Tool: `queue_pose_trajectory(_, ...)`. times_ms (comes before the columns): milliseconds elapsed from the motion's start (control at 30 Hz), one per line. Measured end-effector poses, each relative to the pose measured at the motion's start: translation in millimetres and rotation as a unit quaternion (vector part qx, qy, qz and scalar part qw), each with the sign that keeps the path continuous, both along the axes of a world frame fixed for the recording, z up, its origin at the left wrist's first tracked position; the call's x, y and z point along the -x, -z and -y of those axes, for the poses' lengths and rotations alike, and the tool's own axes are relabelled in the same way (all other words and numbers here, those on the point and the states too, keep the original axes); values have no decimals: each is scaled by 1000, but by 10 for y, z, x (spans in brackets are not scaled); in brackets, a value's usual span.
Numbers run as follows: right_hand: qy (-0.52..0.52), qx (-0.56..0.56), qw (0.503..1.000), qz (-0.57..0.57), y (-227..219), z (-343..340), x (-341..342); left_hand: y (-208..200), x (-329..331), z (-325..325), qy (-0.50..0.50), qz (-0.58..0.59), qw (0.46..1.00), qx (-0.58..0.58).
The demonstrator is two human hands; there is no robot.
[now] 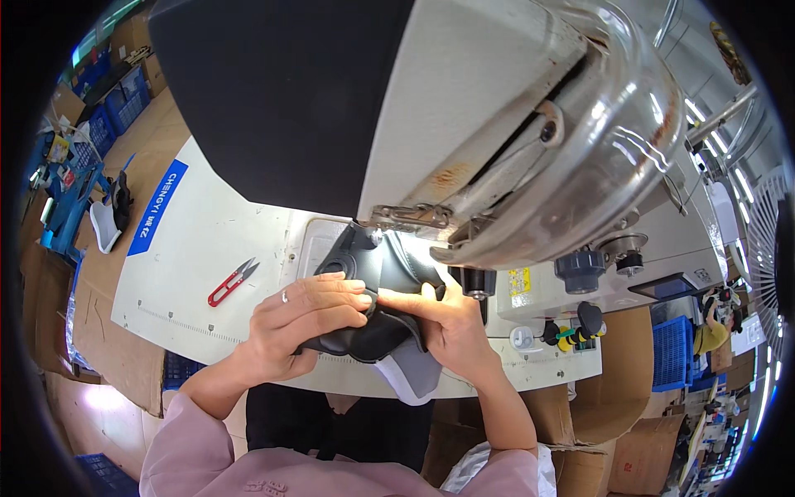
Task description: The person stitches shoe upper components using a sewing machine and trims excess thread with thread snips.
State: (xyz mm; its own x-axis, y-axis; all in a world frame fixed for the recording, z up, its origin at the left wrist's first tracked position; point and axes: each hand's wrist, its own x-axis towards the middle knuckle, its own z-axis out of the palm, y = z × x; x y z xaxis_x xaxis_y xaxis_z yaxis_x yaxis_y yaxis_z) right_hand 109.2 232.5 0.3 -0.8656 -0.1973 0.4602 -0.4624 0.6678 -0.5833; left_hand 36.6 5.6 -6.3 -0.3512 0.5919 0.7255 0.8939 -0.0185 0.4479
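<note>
A black padded piece with a light grey panel [409,374] lies bunched on the bed of a sewing machine [464,108], its far part under the lit needle area. My left hand [308,319] is closed over the left side of the piece, a ring on one finger. From the right, my right hand [447,323] grips it, with forefinger and thumb reaching toward the machine. The two hands nearly meet at the middle of the piece. The needle itself is hard to make out in the glare.
Red-handled thread snips [233,282] lie on the white table [186,248], left of my hands. At the right are small bobbins or spools [573,335] and a control panel [672,286]. Cardboard [124,331] borders the table's left side. A fan [770,248] and another person [714,331] are far right.
</note>
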Motion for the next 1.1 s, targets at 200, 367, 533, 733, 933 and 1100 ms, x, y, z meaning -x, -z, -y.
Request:
queue_pose_trajectory(200, 4, 31, 998, 46, -26, 2, 27, 21, 34, -7, -5, 6, 1000, -10)
queue_pose_trajectory(367, 58, -6, 994, 93, -25, -57, 61, 47, 106, -27, -15, 11, 1000, -11)
queue_pose_trajectory(533, 119, -40, 990, 69, 95, -133, 119, 42, 195, -25, -40, -9, 999, 29)
queue_pose_trajectory(733, 211, -200, 956, 38, 220, -274, 170, 30, 253, -43, -52, -6, 998, 39)
queue_pose_trajectory(933, 141, -179, 973, -39, 177, -346, 205, 51, 305, -68, -37, -44, 998, 13)
queue_pose_trajectory(1100, 142, -144, 971, -124, 301, -382, 324, 55, 360, -84, -23, -25, 999, 2)
